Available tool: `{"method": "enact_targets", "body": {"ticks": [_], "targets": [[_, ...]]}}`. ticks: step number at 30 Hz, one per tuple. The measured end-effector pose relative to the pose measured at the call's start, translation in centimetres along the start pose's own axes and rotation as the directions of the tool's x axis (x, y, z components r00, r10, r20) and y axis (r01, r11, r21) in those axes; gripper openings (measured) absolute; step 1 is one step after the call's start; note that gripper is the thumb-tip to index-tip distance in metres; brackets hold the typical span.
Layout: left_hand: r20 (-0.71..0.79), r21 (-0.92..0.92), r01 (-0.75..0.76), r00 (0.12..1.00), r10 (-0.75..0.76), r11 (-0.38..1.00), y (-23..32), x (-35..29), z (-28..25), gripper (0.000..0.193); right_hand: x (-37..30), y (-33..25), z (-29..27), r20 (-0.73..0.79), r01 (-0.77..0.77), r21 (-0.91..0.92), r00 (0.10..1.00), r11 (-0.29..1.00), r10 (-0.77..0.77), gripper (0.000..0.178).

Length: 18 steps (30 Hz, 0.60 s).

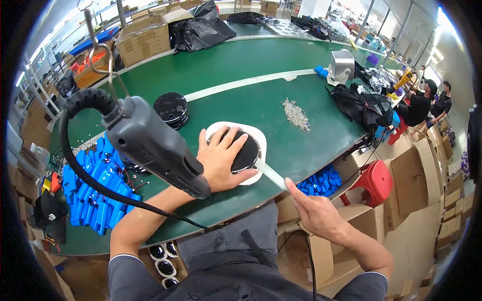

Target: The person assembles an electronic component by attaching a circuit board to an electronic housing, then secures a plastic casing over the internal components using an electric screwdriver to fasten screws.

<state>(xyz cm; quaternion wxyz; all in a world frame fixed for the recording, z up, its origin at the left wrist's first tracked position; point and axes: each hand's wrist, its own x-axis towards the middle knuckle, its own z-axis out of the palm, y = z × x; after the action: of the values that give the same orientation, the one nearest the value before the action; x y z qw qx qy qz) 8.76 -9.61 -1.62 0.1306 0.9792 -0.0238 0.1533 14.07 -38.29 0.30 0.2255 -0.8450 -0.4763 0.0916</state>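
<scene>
A white rounded housing [259,136] with a black round disc [246,154] set in it lies on the green table before me. My left hand [218,158] is spread flat over the disc, pressing on its left part, with nothing in its grip. Held in my right hand [319,210] is a pale flat bar [271,174], its far end meeting the disc's lower right edge; whether it is joined to the housing I cannot tell. My right index finger lies along the bar. Above my left forearm hangs a grey power screwdriver [150,143] on a hook, partly covering that wrist.
Blue battery packs [103,185] are heaped at left, near stacked black discs [170,110]. Small screws [296,116] lie in a pile beyond the housing. A cardboard box of blue packs [321,181] and a red stool [374,183] stand right. The screwdriver's cable [108,195] crosses my left forearm.
</scene>
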Motion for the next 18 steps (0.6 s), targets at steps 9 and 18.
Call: {"method": "enact_targets", "body": {"ticks": [9,18], "targets": [[0.057,0.073,-0.195,0.980,0.191,0.978,-1.7,-1.2,-1.3,0.099,0.2,0.2,-1.1,0.010,0.002,0.008,1.000,1.000,-0.002,0.056],[-0.022,0.089,-0.164,0.986,0.167,0.982,-1.8,-1.1,-0.1,0.104,0.8,-1.0,-1.9,0.150,0.011,0.025,0.989,1.000,-0.014,0.051]]}}
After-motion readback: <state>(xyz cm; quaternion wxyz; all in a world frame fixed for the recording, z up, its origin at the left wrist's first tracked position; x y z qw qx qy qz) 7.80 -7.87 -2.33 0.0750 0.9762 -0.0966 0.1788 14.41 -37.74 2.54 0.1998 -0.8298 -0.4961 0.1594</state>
